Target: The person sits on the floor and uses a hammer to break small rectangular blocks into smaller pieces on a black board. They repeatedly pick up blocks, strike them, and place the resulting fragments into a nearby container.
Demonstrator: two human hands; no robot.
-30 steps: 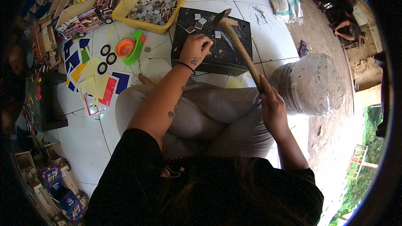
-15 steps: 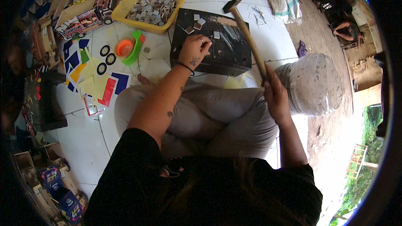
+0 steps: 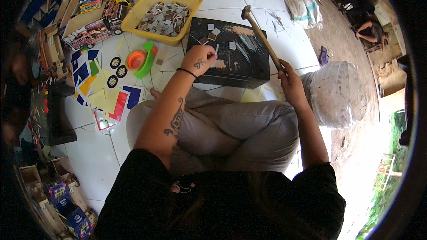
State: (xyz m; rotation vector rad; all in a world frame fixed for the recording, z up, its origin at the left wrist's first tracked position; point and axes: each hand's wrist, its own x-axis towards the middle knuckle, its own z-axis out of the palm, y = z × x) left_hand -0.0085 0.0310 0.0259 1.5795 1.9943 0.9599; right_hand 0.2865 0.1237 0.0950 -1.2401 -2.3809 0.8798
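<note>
My right hand (image 3: pixel 291 85) grips the lower end of a hammer (image 3: pixel 262 38). Its wooden handle slants up and left, and the dark metal head is over the far right part of a black box (image 3: pixel 209 76). Over the near left part of that box is my left hand (image 3: pixel 199 58), its thumb and fingertips pinched together. Whatever they hold is too small to make out. Beyond the fingers lie small square tiles (image 3: pixel 215 31), grey-white and brown. A bundle of thin grey nail-like sticks (image 3: pixel 245 48) rests on the box's right half.
A yellow basin (image 3: pixel 129 23) full of small squares stands behind the box. To the left lie toy wheels (image 3: pixel 111 81), coloured sheets (image 3: pixel 119 105), an orange-and-green tape dispenser (image 3: pixel 144 62) and toy trucks (image 3: pixel 89 35). A plastic-wrapped bundle (image 3: pixel 334 94) stands by my right knee.
My left hand has shifted left over the box and its forearm has turned. The hammer stays raised in my right hand, barely moved. The whole view has tipped slightly.
</note>
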